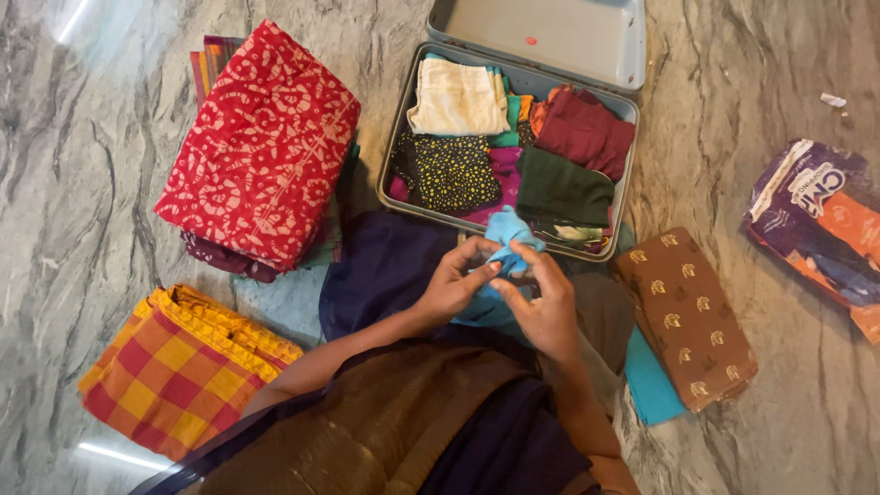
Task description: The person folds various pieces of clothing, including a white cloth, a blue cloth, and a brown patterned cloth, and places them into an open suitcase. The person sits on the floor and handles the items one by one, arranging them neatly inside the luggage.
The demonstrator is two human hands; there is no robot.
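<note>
My left hand (pixel 456 280) and my right hand (pixel 541 307) both grip a small light blue cloth (pixel 509 234), bunched between the fingers just in front of an open grey suitcase (pixel 541 37). The suitcase holds several folded clothes: a cream piece (pixel 458 96), a black dotted piece (pixel 449 170), a dark green piece (pixel 561 188) and a maroon piece (pixel 587 128). A dark navy cloth (pixel 385 266) lies under my left forearm, on my lap.
On the grey marble floor: a stack of folded cloth topped by a red patterned piece (pixel 261 147) at left, a yellow and red checked cloth (pixel 174 371) at lower left, a brown cloth with gold motifs (pixel 686 316) over a teal piece at right, a purple and orange plastic bag (pixel 820 229) at far right.
</note>
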